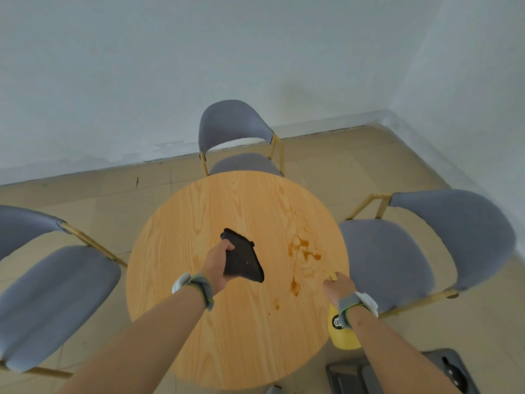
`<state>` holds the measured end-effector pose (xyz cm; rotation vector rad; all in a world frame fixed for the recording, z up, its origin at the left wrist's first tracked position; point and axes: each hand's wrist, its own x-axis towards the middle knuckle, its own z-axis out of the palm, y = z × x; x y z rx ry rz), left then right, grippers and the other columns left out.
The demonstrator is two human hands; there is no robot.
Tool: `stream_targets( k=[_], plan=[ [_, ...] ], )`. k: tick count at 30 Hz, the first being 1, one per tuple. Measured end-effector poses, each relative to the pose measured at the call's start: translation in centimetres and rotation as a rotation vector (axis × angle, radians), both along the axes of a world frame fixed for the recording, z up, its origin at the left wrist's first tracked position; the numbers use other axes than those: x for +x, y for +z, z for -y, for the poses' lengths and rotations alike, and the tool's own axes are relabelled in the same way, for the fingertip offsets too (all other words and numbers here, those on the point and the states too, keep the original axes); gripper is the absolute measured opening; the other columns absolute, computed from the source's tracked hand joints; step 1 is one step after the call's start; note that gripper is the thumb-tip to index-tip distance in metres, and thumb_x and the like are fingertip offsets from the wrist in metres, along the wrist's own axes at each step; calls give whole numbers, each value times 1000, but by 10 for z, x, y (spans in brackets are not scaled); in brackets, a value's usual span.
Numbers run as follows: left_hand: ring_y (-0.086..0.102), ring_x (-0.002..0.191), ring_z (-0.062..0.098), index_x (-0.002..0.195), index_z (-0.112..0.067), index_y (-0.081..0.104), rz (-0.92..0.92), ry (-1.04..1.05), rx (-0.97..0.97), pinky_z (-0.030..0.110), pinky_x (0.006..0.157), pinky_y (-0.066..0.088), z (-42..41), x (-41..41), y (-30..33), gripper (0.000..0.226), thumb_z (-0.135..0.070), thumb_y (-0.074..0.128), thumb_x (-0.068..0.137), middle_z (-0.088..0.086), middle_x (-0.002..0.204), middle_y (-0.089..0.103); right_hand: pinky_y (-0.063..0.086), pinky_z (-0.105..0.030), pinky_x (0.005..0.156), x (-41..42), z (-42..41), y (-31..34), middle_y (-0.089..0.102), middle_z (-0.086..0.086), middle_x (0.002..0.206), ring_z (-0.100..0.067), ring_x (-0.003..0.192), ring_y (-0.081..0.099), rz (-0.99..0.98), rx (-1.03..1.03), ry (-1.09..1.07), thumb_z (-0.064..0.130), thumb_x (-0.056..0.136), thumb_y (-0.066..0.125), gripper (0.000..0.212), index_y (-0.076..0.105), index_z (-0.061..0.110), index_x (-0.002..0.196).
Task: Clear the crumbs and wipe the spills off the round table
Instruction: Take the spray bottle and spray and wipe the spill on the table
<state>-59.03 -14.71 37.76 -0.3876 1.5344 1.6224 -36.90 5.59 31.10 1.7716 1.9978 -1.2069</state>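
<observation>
The round wooden table fills the middle of the view. Brown spills lie on its right half, with smaller drops trailing toward me. My left hand grips a black dustpan-like tool held above the table's centre. At the table's right edge, my right hand is closed around the top of a yellow spray bottle; its nozzle points toward the spills. Both wrists wear grey straps with white devices.
Three grey padded chairs with gold legs stand around the table: far, left and right. A dark grey bin or case sits on the tiled floor at lower right. White walls meet in the far right corner.
</observation>
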Motion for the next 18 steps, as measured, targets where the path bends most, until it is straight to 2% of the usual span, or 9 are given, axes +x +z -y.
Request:
stream_targets(
  k=[3,6,9,12,13,16,18],
  plan=[
    [65,99,35,110,-14,59,1,-8,-1,44,66,60,0,3,0,32,-19,63,78,14,106,68,39,-30,52,-1,2,1,59,-9,107,-20,58,52,-28,11,-14,19,97,39,59,23,15,153],
    [64,102,36,110,-14,58,1,-12,-5,49,75,60,2,4,-1,30,-18,62,81,15,109,66,47,-31,62,-1,6,5,57,-12,118,-20,65,58,-48,56,-19,26,97,40,57,27,17,152],
    [61,107,37,118,-12,56,-1,-26,1,51,83,59,9,1,0,35,-19,59,83,17,114,64,46,-31,55,-5,10,9,56,-8,104,-24,63,63,-73,56,4,30,97,40,57,28,20,151],
    [60,113,39,123,-11,54,-7,-16,0,57,92,55,16,-4,2,40,-19,58,84,19,120,63,43,-30,51,-15,12,12,59,-12,123,-22,58,58,-104,33,-23,26,97,41,58,26,21,153],
    [60,113,39,123,-10,54,-6,-2,-1,58,94,54,20,-7,2,40,-18,58,84,19,121,63,44,-31,52,-20,14,13,59,-11,124,-22,59,59,-113,37,-27,25,96,42,58,27,20,153],
    [60,113,40,116,-12,56,-5,17,-2,60,94,53,27,-12,2,34,-18,59,83,20,120,63,45,-31,51,-25,17,16,62,-6,106,-23,60,61,-102,58,-8,28,96,41,58,27,20,152],
    [61,111,39,112,-13,57,-5,19,-3,59,93,54,30,-13,2,30,-19,59,82,19,117,64,44,-31,51,-25,18,16,64,-7,104,-24,59,61,-84,66,1,29,96,39,57,28,21,152]
  ],
)
